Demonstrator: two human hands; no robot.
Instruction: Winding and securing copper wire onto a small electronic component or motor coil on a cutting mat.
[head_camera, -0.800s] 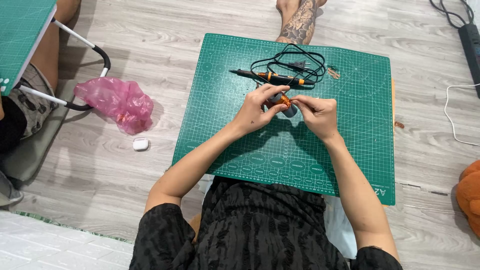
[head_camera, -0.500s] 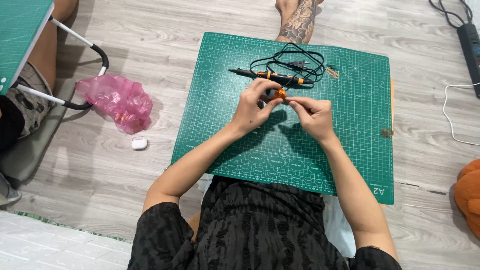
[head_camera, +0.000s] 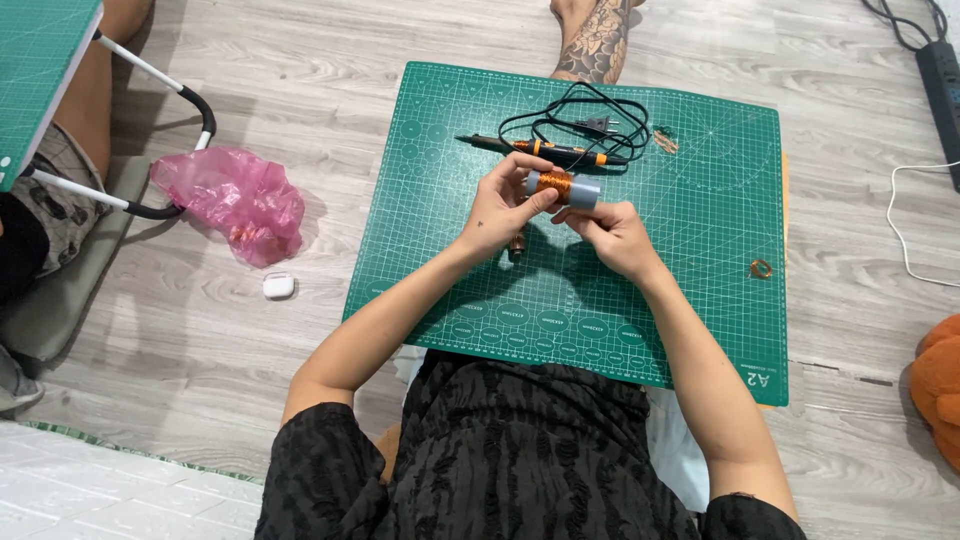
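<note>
Grey wood-look floor (head_camera: 300, 60) carries a green cutting mat (head_camera: 700, 260); pink plastic bag (head_camera: 232, 197); small white case (head_camera: 278, 285).

The grey spool wound with copper wire (head_camera: 562, 188) now shows plainly between the hands, lying crosswise just below the soldering iron (head_camera: 545, 150); earlier only a bit of orange showed. The left hand (head_camera: 503, 208) has lifted slightly toward the iron, and the right hand (head_camera: 612, 236) grips the spool's end.
</note>
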